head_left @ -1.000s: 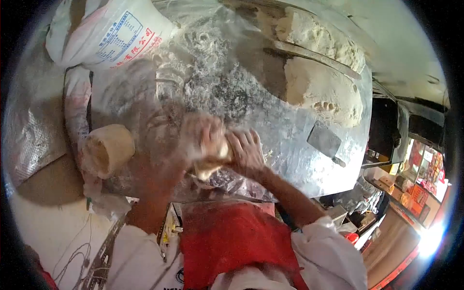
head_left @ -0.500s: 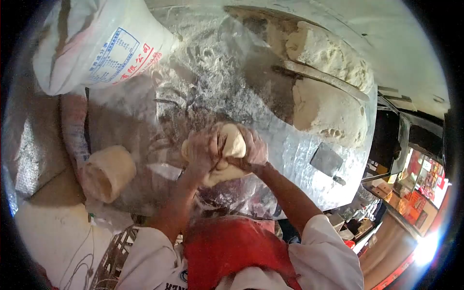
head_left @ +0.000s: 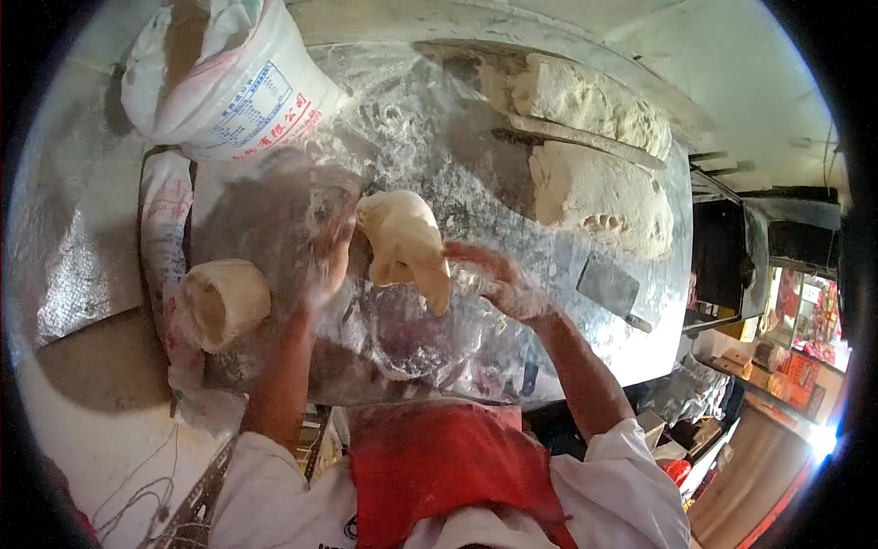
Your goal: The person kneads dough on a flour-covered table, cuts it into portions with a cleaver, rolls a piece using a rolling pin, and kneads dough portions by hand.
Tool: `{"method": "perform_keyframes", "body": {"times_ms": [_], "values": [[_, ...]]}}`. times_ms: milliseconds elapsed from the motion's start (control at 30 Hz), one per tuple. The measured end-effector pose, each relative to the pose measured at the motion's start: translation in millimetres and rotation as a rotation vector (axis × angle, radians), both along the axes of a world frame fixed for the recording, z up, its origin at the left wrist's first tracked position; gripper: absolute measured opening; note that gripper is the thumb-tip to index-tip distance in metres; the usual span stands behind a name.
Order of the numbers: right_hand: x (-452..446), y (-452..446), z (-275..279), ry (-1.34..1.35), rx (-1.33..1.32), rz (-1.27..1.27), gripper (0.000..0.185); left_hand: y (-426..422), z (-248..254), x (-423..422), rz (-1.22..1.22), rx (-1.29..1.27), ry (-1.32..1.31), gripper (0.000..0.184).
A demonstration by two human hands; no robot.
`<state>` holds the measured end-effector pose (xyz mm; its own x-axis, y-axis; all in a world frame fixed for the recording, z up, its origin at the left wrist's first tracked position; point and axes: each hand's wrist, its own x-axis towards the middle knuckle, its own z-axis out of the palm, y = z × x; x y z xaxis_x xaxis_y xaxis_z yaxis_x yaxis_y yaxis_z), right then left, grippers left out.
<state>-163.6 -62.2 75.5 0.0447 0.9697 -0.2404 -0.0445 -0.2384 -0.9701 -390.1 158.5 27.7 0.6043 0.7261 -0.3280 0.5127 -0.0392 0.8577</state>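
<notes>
Broadly, a flour-dusted silver metal table, its powder probably there against sticking.
Two long cream dough slabs lie far right, perhaps set aside; one smaller, pale, folded dough lump is between the hands, resting or airborne unclear. The blurred left hand looks loosely open, gripping nothing; the right hand extends parted fingers to its edge, contact uncertain.

We see a cream dough lump on a silver-grey tabletop blotched with white flour, off-white dough slabs at far right and a dull grey scraper at right. At far left, a white sack bears red characters and a blue-ruled panel; near us, our apron is red and our sleeves white.
</notes>
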Motion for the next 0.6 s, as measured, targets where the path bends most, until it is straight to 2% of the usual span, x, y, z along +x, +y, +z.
{"method": "perform_keyframes", "body": {"times_ms": [33,67,100,133,200,233,300,333,400,467,500,533,567,600], "values": [[-5.2,-0.3,-3.5,0.052,-0.087,-0.14,0.088,-18.9,-20.1,-14.0,0.004,0.0,-0.001,0.062],[-10.6,1.3,-5.5,0.105,-0.177,-0.282,0.084,-42.4,-58.5,-28.8,0.14,-0.146,-0.183,0.067],[-17.2,8.5,-7.3,0.045,-0.272,-0.409,0.082,-54.8,-79.4,-36.3,0.277,-0.289,-0.364,0.072],[-22.4,18.7,-23.2,0.044,-0.266,-0.402,0.082,-62.5,-70.7,-24.4,0.282,-0.283,-0.367,0.072],[-37.2,38.8,-65.0,-0.443,-0.325,-0.512,0.078,-90.6,-27.4,15.7,0.372,-0.238,0.019,0.077],[-43.4,53.7,-53.8,-0.015,-0.145,-0.661,0.075,-88.5,-3.4,30.0,0.379,-0.232,0.016,0.077],[-31.1,64.4,-42.5,0.031,-0.143,-0.562,0.073,-68.6,31.9,58.7,0.405,-0.617,-0.171,0.074],[-27.1,70.5,-30.8,0.077,-0.153,-0.472,0.072,-60.9,30.9,63.7,0.409,-0.613,-0.176,0.074],[-18.9,84.8,-0.3,0.062,-0.125,-0.486,0.069,-44.0,27.2,74.6,0.206,-0.327,-0.341,0.071],[-1.4,100.3,41.1,-0.432,0.153,-0.478,0.063,-23.6,85.9,85.9,0.175,-0.365,-0.584,0.071],[2.7,110.2,69.9,-0.434,0.159,-0.48,0.063,-11.8,94.4,88.2,0.128,-0.445,-0.709,0.07],[4.6,118.9,99.0,-0.601,0.205,-0.442,0.06,-5.4,107.1,90.9,0.125,-0.494,-0.828,0.067],[5.8,126.3,110.4,-0.766,0.248,-0.402,0.057,-0.9,103.0,94.0,0.14,-0.51,-0.919,0.064],[6.1,134.3,100.8,-0.763,0.242,-0.402,0.057,3.3,96.1,95.9,0.158,-0.526,-1.008,0.061]]}}
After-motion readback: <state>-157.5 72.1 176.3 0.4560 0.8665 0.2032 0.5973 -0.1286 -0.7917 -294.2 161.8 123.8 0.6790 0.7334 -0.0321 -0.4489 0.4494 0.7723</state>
